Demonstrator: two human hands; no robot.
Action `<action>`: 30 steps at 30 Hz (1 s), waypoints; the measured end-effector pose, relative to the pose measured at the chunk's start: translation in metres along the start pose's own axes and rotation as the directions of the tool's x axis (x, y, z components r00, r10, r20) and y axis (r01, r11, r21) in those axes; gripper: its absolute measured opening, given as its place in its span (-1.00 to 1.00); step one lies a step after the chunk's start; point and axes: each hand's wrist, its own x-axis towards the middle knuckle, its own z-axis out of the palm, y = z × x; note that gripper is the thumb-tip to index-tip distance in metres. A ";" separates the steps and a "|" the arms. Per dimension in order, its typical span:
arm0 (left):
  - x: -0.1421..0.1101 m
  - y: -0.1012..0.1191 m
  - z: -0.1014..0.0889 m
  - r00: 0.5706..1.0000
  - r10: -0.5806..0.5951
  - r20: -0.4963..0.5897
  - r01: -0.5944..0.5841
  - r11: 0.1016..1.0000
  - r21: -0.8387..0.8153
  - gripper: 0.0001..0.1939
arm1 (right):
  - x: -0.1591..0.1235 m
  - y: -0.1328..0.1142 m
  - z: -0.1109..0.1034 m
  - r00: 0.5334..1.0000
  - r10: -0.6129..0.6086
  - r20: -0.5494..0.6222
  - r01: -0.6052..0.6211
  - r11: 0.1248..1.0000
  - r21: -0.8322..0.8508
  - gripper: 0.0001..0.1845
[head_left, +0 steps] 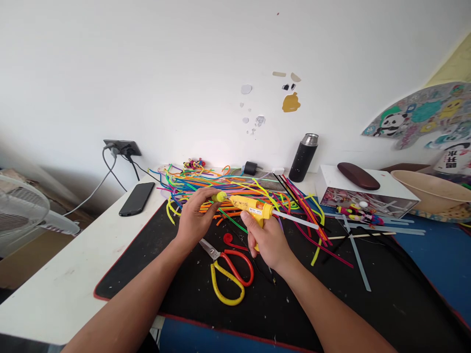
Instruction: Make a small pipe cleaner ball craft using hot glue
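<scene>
My right hand (270,242) is wrapped round the handle of a yellow hot glue gun (245,202), with a white glue stick (294,219) poking out of its back end. Between the fingertips of my left hand (196,218) is a small yellow-green coiled piece (220,196). The gun's nozzle points at this piece and is at or very near it; whether they touch I cannot tell. Below the hands lie scissors (225,269) with one red and one yellow handle loop. A red pipe cleaner with a curled end (228,240) rests just above the scissors.
Many coloured pipe cleaners (206,184) spread along the back of the black mat (147,264). A phone (137,199) lies at left. At right stand a black thermos (303,158), a white box (368,189) and a beige basin (430,189). Loose glue sticks (358,262) lie nearby.
</scene>
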 end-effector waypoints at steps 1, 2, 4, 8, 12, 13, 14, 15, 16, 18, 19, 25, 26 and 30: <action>0.000 0.001 0.000 1.000 0.000 -0.001 0.000 1.000 -0.001 -0.83 | 0.000 0.000 0.000 1.000 0.002 -0.002 -0.002 1.000 0.001 -0.43; 0.000 0.001 0.000 1.000 0.003 0.000 -0.003 1.000 -0.002 -0.83 | 0.000 0.000 0.000 1.000 0.004 -0.004 -0.004 1.000 0.002 -0.43; 0.000 0.003 0.000 1.000 0.012 0.005 -0.012 1.000 -0.004 -0.83 | 0.000 0.000 0.000 1.000 0.007 -0.011 -0.007 1.000 0.005 -0.42; 0.000 0.004 0.001 1.000 0.026 0.002 -0.026 1.000 -0.014 -0.83 | 0.000 0.000 -0.001 1.000 0.002 -0.017 -0.001 1.000 0.005 -0.43; -0.001 0.004 0.001 1.000 0.019 0.009 -0.019 1.000 -0.009 -0.84 | -0.001 -0.002 0.000 1.000 0.003 -0.017 -0.003 1.000 0.006 -0.44; -0.001 0.004 0.000 1.000 0.015 0.011 -0.015 1.000 -0.007 -0.84 | -0.001 -0.003 0.000 1.000 0.006 -0.020 -0.005 1.000 0.005 -0.44; -0.001 0.004 0.000 1.000 0.012 0.009 -0.012 1.000 -0.005 -0.84 | -0.001 -0.004 0.000 1.000 0.008 -0.021 -0.008 1.000 0.003 -0.43; -0.001 0.004 0.000 1.000 0.012 0.007 -0.012 1.000 -0.005 -0.84 | -0.001 -0.005 0.000 1.000 0.008 -0.022 -0.008 1.000 0.001 -0.43; -0.001 0.004 0.000 1.000 0.013 0.002 -0.013 1.000 -0.005 -0.84 | -0.002 -0.005 0.000 1.000 0.008 -0.022 -0.008 1.000 0.001 -0.43; -0.001 0.004 0.000 1.000 0.018 -0.006 -0.018 1.000 -0.006 -0.85 | -0.002 -0.005 0.000 1.000 0.005 -0.021 -0.005 1.000 0.000 -0.43; 0.000 0.004 -0.001 1.000 0.021 -0.009 -0.021 1.000 -0.007 -0.85 | -0.002 -0.004 0.000 1.000 0.003 -0.020 -0.003 1.000 -0.002 -0.43; 0.000 0.001 0.000 1.000 0.001 -0.027 -0.001 1.000 -0.009 -0.85 | -0.001 -0.001 0.000 1.000 -0.007 -0.010 0.007 1.000 -0.009 -0.46; 0.000 0.000 0.000 1.000 -0.001 -0.029 0.001 1.000 -0.010 -0.84 | -0.001 -0.002 0.000 1.000 -0.005 -0.011 0.005 1.000 -0.010 -0.46; -0.001 -0.002 0.000 1.000 -0.003 -0.027 0.003 1.000 -0.023 -0.83 | -0.001 -0.004 0.001 1.000 -0.002 -0.002 0.002 1.000 -0.021 -0.46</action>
